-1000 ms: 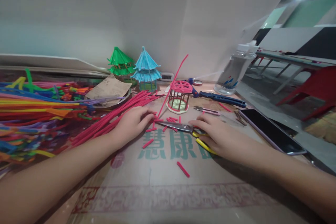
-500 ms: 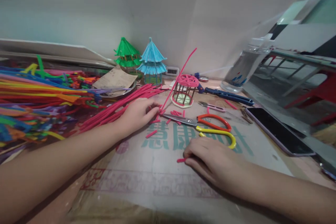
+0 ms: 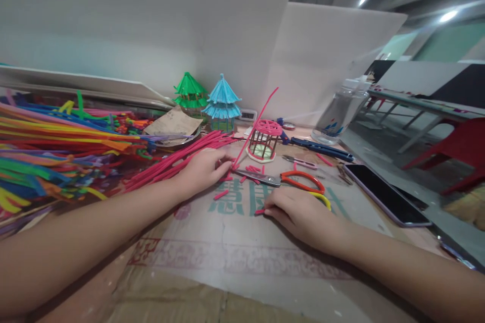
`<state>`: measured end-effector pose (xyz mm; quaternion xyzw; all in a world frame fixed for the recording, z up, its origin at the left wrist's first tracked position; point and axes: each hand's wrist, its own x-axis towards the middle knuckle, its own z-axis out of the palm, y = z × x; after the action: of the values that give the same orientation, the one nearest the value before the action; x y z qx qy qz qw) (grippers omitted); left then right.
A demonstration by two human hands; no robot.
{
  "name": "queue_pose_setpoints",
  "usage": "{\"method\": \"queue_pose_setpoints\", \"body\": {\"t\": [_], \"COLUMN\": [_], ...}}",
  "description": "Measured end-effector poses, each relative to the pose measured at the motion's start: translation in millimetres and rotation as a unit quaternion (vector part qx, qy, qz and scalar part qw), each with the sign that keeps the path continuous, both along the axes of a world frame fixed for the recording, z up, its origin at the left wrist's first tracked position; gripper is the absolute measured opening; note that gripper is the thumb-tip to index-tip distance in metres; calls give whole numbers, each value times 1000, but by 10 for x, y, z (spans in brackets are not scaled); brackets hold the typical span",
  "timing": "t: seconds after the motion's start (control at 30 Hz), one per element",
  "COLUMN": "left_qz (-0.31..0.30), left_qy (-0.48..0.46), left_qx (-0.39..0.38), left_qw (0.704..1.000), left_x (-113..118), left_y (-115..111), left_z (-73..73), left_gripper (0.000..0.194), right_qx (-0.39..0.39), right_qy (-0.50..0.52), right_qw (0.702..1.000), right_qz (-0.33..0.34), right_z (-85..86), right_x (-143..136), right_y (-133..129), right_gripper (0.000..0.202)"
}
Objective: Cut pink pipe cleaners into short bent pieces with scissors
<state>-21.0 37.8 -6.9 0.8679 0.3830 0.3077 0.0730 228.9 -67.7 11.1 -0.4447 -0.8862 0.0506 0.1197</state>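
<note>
My left hand [image 3: 207, 169] is closed, thumb against the bent fingers, at the lower end of a long pink pipe cleaner [image 3: 253, 128] that slants up to the right. Pinched in my right hand [image 3: 297, 214] is a short pink pipe cleaner piece [image 3: 259, 212], low over the table. Scissors [image 3: 271, 179] with orange and yellow handles lie between my hands, their tip close to my left fingers; my right hand partly hides the yellow handle. Around the blades are several short pink pieces [image 3: 253, 168]. Behind them stands a small pavilion frame [image 3: 269, 127] with a pink top.
Pink pipe cleaners [image 3: 182, 159] lie beside my left hand, multicoloured bundles [image 3: 68, 146] further left. Green [image 3: 189, 93] and blue pavilions [image 3: 222, 103] stand at the back. Right are a water bottle [image 3: 335, 116], a glue gun [image 3: 318, 147], small snips [image 3: 301, 162] and a phone [image 3: 384, 194].
The view has shifted, showing more of the room at upper right. My right hand has moved slightly forward with the short piece and covers more of the yellow handle. My left hand stays in place.
</note>
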Motion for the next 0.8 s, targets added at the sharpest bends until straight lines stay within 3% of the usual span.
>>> {"method": "queue_pose_setpoints", "body": {"t": [0.13,0.3,0.37,0.6,0.8], "left_qz": [11,-25,-32,-34,-21], "left_qy": [-38,-179,-220,-296,-274], "left_qx": [-12,-142,-175,-257,-225], "left_qw": [999,973,959,919,935], "left_x": [-4,-3,-2,39,55], "left_y": [8,40,46,7,16], "left_z": [-26,-49,-44,1,-30], "left_gripper": [25,24,22,27,24], "right_qx": [35,67,67,-30,-162], "right_qy": [-15,-11,19,95,204], "right_qw": [999,996,997,987,951], "right_qz": [27,52,27,-124,-164], "right_z": [25,131,160,129,144], "right_x": [-95,-346,-407,-325,-440], "right_y": [121,453,599,982,1148], "right_gripper": [18,19,18,31,35]}}
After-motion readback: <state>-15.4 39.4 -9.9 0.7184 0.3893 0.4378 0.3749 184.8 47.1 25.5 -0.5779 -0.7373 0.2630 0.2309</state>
